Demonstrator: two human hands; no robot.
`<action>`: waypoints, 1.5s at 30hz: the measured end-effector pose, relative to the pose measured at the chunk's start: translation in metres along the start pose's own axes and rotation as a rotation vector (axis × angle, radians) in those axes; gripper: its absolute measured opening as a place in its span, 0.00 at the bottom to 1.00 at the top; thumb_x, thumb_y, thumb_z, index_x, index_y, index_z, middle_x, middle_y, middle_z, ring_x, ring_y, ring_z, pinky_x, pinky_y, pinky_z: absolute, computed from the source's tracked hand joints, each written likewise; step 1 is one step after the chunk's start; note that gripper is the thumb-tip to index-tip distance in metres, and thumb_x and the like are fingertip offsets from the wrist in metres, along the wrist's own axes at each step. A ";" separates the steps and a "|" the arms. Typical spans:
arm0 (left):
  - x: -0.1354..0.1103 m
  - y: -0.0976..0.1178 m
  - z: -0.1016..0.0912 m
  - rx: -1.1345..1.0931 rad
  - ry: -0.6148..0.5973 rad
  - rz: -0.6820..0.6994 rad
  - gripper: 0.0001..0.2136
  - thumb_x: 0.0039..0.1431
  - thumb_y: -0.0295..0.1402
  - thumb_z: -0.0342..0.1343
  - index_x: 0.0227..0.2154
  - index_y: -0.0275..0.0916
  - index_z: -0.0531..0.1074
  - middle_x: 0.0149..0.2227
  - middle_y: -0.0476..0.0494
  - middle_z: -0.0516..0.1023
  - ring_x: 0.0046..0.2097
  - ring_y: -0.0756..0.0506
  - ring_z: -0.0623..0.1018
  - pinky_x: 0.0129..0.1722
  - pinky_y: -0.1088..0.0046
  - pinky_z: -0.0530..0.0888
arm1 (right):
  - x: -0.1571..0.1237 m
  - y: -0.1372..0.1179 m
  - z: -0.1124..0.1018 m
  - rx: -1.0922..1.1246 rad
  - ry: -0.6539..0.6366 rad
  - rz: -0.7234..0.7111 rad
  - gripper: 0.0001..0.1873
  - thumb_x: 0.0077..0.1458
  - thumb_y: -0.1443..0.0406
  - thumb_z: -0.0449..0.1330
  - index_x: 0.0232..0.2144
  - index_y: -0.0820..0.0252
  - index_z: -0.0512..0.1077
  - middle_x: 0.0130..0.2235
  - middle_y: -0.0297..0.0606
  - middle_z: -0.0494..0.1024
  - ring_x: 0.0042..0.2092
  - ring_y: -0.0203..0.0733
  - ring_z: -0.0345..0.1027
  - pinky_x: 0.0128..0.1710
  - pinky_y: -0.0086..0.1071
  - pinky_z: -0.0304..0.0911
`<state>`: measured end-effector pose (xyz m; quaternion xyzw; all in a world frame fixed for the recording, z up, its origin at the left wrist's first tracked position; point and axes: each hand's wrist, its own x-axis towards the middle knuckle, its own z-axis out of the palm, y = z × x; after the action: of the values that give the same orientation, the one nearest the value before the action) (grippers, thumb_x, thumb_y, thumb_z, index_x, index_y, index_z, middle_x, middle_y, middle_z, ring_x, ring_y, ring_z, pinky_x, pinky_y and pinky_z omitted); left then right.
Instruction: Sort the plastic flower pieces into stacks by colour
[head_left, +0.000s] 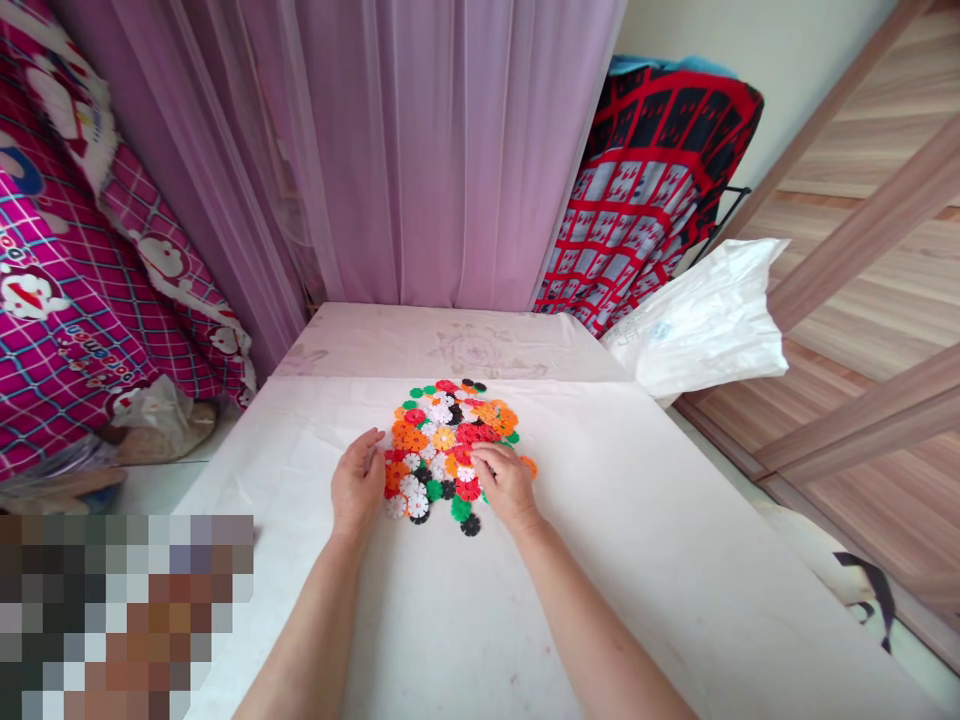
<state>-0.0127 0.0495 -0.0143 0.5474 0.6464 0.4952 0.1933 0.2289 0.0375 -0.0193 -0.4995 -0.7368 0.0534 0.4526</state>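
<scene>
A pile of flat, notched plastic discs (444, 438) in red, orange, white, green, black and yellow lies on the table, the pieces overlapping. My left hand (358, 485) rests at the pile's left edge, its fingers a little bent and the thumb apart from them, with nothing seen in it. Over the right side of the pile is my right hand (510, 487). Its fingertips are drawn together at the red and white discs; whether a disc is pinched there is hidden. A black disc (470, 525) lies at the near edge of the pile, by a green disc (460, 509).
A pale cloth covers the table (600, 560). Behind it hangs a purple curtain (450, 150). A white plastic bag (697, 325) is at the far right corner, before a red patterned cloth (637, 190). Pink checked bedding (97, 260) hangs at left. The lower left is pixelated.
</scene>
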 end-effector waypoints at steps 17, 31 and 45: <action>-0.001 0.003 -0.001 0.015 0.006 -0.007 0.15 0.59 0.34 0.48 0.45 0.42 0.76 0.53 0.42 0.79 0.55 0.43 0.77 0.58 0.62 0.71 | -0.003 -0.016 -0.003 -0.189 -0.037 -0.053 0.18 0.61 0.72 0.51 0.44 0.52 0.78 0.41 0.35 0.82 0.44 0.42 0.71 0.47 0.36 0.64; -0.001 0.004 -0.002 0.015 0.005 -0.007 0.14 0.58 0.34 0.49 0.44 0.43 0.76 0.53 0.44 0.79 0.54 0.43 0.78 0.57 0.63 0.72 | 0.004 -0.021 -0.004 -0.264 -0.216 0.073 0.18 0.51 0.65 0.64 0.46 0.49 0.76 0.44 0.38 0.81 0.50 0.50 0.67 0.50 0.44 0.60; 0.001 0.001 -0.001 0.044 -0.004 -0.012 0.14 0.59 0.34 0.49 0.44 0.44 0.77 0.51 0.45 0.80 0.53 0.43 0.78 0.57 0.62 0.72 | -0.027 0.033 -0.066 -0.367 0.191 0.295 0.11 0.52 0.58 0.61 0.37 0.56 0.75 0.39 0.40 0.82 0.43 0.48 0.72 0.45 0.40 0.62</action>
<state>-0.0126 0.0496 -0.0128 0.5485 0.6601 0.4786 0.1854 0.3018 0.0084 -0.0146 -0.6782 -0.6073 -0.0632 0.4091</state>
